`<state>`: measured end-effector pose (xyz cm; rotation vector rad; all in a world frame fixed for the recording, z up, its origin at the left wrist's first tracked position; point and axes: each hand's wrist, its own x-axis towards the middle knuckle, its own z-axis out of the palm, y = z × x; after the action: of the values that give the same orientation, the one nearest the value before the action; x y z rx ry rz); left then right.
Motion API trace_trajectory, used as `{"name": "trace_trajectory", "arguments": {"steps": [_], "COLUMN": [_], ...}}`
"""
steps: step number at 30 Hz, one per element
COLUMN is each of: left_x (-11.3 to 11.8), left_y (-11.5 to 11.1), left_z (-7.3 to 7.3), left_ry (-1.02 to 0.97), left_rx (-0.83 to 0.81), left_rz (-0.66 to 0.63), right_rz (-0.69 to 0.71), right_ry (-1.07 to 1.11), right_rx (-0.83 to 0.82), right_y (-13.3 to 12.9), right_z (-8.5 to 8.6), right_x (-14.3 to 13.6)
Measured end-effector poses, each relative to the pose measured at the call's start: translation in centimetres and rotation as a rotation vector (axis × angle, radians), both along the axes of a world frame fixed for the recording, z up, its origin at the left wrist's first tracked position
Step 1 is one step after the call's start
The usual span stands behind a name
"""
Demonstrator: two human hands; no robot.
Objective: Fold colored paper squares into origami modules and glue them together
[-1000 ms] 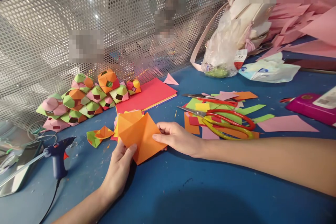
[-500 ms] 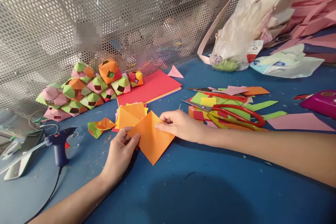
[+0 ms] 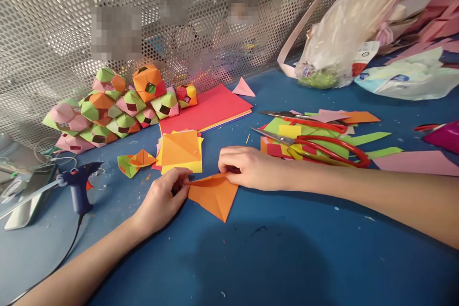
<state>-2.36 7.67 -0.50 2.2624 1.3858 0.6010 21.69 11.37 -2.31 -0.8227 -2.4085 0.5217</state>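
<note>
An orange paper sheet [image 3: 216, 196], bent along a crease with one corner pointing toward me, is held between both hands. My left hand [image 3: 163, 198] pinches its left corner. Fingers of my right hand [image 3: 242, 167] are closed on its upper edge, right of the middle. Just behind the hands lies a stack of square papers [image 3: 181, 148], orange on top with yellow beneath. Left of that stack rests a small folded green and orange piece [image 3: 136, 161].
Folded paper balls [image 3: 124, 105] are piled against the mesh panel. Red sheets [image 3: 208, 107] lie behind the stack. Scissors [image 3: 322, 148] rest on paper scraps at right. A blue glue gun [image 3: 79, 189] stands at left. Bags [image 3: 330, 43] sit at the back right.
The orange sheet has gone from a flat, open diamond to a bent shape with its top folded over. My right hand's fingers have curled in at its upper edge. The view has shifted slightly.
</note>
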Motion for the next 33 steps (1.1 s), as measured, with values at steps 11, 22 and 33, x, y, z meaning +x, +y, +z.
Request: {"name": "trace_trajectory", "arguments": {"steps": [11, 22, 33], "left_x": [-0.9, -2.5, -2.6], "left_y": [0.6, 2.9, 3.4], "left_z": [0.2, 1.1, 1.1], "left_ry": [0.045, -0.019, -0.044], "left_rx": [-0.021, -0.284, -0.280], "left_rz": [-0.198, -0.393, -0.470], "right_rz": [0.156, 0.173, 0.281], "right_ry": [0.077, -0.033, -0.153], "right_rx": [0.341, 0.508, 0.646], "right_y": [-2.0, -1.9, -2.1], "right_z": [-1.3, -1.2, -0.4], "right_x": [-0.4, -0.1, 0.1]}}
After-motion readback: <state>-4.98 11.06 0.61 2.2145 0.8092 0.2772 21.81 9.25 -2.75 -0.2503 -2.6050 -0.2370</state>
